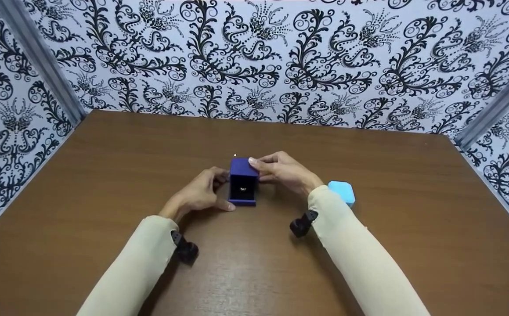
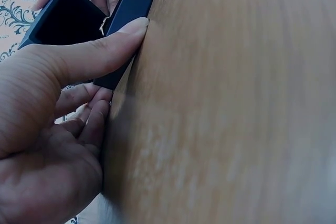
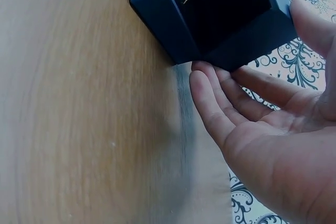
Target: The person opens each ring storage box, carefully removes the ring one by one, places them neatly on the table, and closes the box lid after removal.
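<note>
A blue ring box (image 1: 243, 202) sits on the table in the head view with its lid (image 1: 242, 166) raised. Inside it a small gold-coloured ring (image 1: 243, 189) stands in the dark insert; the left wrist view also shows the ring (image 2: 104, 25). My left hand (image 1: 201, 190) grips the base from the left, thumb (image 2: 118, 40) along its front edge and fingers behind at the side. On the other side, my right hand (image 1: 286, 172) holds the lid, its thumb on the top and its fingers (image 3: 220, 95) against the side and back.
A light blue box (image 1: 342, 192) rests on the table just right of my right wrist. Behind the ring box lies a tiny pale speck (image 1: 235, 155). Black-and-white patterned walls (image 1: 254, 57) border the brown wooden table (image 1: 236, 272) at the back and sides.
</note>
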A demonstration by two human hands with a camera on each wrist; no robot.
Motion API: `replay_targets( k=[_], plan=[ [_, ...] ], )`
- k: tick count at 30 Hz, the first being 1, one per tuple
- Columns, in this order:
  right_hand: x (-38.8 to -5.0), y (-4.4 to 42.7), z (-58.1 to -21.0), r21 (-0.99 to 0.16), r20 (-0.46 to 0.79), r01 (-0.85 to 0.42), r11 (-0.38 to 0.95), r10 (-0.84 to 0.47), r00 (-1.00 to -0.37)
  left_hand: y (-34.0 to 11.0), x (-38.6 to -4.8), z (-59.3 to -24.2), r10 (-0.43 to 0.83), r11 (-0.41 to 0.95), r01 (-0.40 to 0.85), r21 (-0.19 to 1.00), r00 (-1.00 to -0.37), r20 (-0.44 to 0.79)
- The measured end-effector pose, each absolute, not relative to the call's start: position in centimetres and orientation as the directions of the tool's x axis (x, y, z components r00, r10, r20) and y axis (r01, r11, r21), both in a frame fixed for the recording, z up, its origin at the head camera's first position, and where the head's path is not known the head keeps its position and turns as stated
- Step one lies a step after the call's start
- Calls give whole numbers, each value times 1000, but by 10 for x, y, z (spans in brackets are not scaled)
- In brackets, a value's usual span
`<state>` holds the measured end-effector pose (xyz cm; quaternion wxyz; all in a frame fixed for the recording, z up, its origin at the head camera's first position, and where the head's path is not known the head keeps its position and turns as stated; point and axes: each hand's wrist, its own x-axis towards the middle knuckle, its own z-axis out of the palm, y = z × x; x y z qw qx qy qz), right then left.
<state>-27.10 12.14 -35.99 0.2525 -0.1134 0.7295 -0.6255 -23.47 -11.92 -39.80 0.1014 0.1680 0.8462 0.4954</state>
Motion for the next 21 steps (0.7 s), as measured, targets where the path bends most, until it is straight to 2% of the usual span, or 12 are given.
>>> replay_targets(
  k=[12,21],
  plan=[
    [-272,118,-365,-978,-204,152,143,-483,-851,-119,-236,-397,382,444,153,883,-924,-32],
    [-272,115,-368,-975,-212,166,144,-417,-884,-119,-236,-398,387,441,161,883,-922,-25]
  ],
)
